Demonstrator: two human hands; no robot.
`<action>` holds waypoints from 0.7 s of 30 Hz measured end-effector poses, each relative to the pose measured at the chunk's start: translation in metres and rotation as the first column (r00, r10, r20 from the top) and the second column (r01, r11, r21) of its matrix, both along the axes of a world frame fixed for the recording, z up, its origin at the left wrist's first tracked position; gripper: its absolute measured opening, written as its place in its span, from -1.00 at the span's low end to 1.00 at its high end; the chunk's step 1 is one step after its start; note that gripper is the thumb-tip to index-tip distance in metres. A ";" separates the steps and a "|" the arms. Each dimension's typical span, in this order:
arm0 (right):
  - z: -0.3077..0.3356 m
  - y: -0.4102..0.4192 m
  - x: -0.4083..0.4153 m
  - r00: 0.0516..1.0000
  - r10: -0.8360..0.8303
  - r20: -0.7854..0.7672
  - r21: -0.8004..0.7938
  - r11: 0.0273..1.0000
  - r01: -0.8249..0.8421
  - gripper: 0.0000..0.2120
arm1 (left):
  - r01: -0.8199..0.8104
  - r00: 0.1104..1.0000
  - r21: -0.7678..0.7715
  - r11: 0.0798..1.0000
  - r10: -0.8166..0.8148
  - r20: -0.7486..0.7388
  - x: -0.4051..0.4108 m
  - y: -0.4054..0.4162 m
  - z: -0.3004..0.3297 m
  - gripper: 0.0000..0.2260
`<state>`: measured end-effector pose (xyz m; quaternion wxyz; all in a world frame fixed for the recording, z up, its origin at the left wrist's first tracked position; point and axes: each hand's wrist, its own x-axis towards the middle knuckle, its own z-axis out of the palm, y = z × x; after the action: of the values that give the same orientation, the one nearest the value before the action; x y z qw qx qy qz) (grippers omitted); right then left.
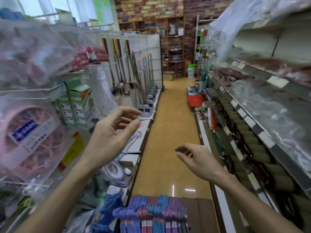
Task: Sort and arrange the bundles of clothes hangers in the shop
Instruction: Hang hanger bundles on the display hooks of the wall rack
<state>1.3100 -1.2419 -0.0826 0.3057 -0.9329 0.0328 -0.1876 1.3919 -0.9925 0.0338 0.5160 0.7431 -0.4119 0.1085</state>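
Several bundles of clothes hangers (151, 214) in blue, pink and purple stand packed side by side at the bottom centre, on a brown cardboard box (202, 216). My left hand (114, 132) is raised in front of the left shelving, fingers loosely curled and holding nothing. My right hand (196, 158) hovers over the aisle floor, fingers loosely bent, also holding nothing. Both hands are well above the hanger bundles and apart from them.
I stand in a narrow shop aisle with a yellow tiled floor (171, 128). Left shelves carry bagged pink round hangers (28, 140), boxes and mops (144, 81). Right metal shelves (262, 132) hold dark hangers and plastic-wrapped goods. Brick wall and wooden shelving lie at the far end.
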 end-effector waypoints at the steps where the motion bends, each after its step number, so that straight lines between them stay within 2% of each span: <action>1: -0.007 -0.007 0.007 0.999 -0.026 -0.021 -0.001 1.000 0.026 -0.80 | 0.016 1.000 0.018 1.000 -0.016 0.005 0.011 -0.008 -0.006 -0.85; 5: -0.047 -0.033 0.036 0.989 -0.126 -0.080 -0.001 0.992 0.127 -0.79 | 0.071 0.997 0.055 0.996 -0.070 -0.020 0.053 -0.039 -0.043 -0.84; 10: -0.132 -0.064 0.060 0.962 -0.212 -0.169 0.011 0.976 0.217 -0.78 | 0.122 0.988 0.094 0.988 -0.112 -0.109 0.096 -0.081 -0.122 -0.82; 14: -0.222 -0.095 0.072 0.946 -0.227 -0.232 0.014 0.971 0.237 -0.80 | 0.143 0.982 0.139 0.980 -0.123 -0.145 0.123 -0.118 -0.210 -0.81; 21: -0.404 -0.150 0.083 0.918 -0.259 -0.300 -0.019 0.964 0.265 -0.80 | 0.144 0.973 0.135 0.980 -0.115 -0.202 0.147 -0.174 -0.404 -0.82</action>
<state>1.3932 -1.3917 -0.4865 0.2796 -0.9342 0.2054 -0.0826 1.5387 -1.1670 -0.3703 0.5028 0.7579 -0.4146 -0.0293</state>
